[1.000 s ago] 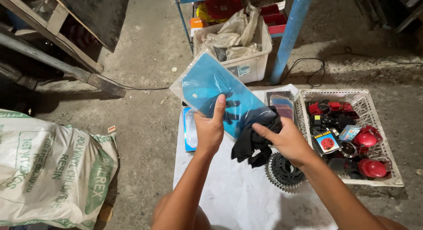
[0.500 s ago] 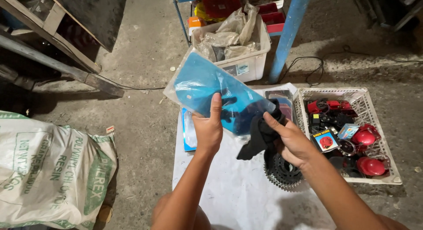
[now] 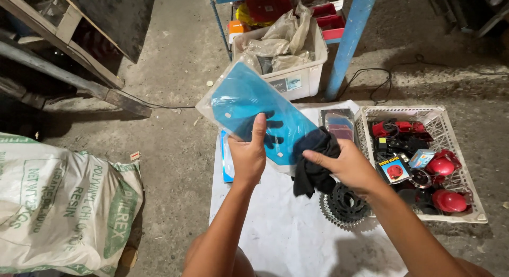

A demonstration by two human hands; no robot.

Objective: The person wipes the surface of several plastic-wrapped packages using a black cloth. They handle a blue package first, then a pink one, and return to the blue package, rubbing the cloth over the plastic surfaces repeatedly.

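Observation:
My left hand (image 3: 249, 152) holds up a blue tinted plastic visor (image 3: 254, 110) sealed in a clear bag, thumb across its front, fingers behind. My right hand (image 3: 347, 164) is shut on a black cloth (image 3: 313, 165) that presses against the visor's lower right edge. Both hands hover above a white sheet (image 3: 275, 229) spread on the concrete floor. A black toothed sprocket cluster (image 3: 343, 205) lies on the sheet just under my right wrist.
A white plastic basket (image 3: 466, 171) of red horns and small boxes stands at the right. More packaged visors (image 3: 339, 123) lie on the sheet. A white tub (image 3: 297, 78) of plastic bags, a blue post (image 3: 352, 41), a printed sack (image 3: 58, 197) and timber beams (image 3: 69, 75) surround the spot.
My right hand has slid the black cloth a little down and right along the visor's edge. My left hand has kept the visor almost still.

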